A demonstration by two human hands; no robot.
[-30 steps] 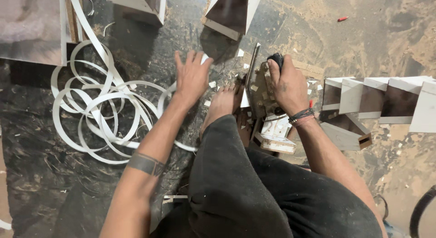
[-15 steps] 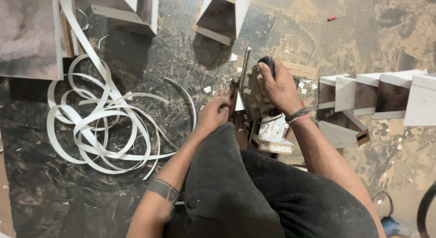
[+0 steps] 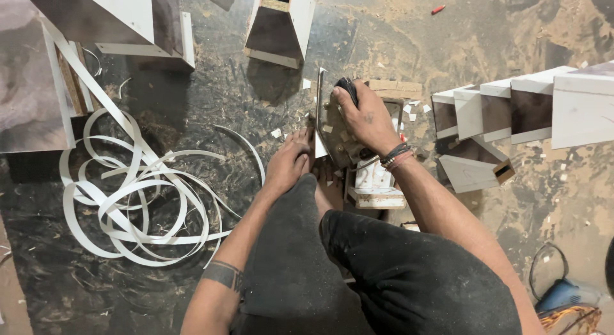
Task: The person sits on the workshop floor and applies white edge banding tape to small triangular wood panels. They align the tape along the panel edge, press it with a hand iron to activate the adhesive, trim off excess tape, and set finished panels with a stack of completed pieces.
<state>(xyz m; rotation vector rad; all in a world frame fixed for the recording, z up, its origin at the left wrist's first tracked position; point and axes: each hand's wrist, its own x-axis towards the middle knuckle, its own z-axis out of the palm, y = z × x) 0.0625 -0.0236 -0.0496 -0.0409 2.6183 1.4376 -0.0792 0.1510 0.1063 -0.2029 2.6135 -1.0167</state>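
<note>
Person crouches on the dusty floor (image 3: 396, 47), dark trousers at frame bottom. Right hand (image 3: 366, 117) is clenched around the black handle of a small power tool (image 3: 339, 127) at centre, just far of the knees. Tool sits on a small white-edged wood piece (image 3: 374, 184), which lies on the floor between the legs. Left hand (image 3: 288, 162) presses down just left of the tool, fingers bent, touching the workpiece edge; cannot tell whether it actually grips anything. Loose coil of white edge-banding strip (image 3: 134, 200) lies left of the left arm, well apart from the tool. Row of white-and-brown wedge-shaped boxes (image 3: 524, 108) stands at right, one more (image 3: 278, 24) far of the tool, and larger panels (image 3: 38, 85) at far left. Blue power tool with cable (image 3: 569, 293) lies near right corner. Sawdust and white chips are scattered around.
</note>
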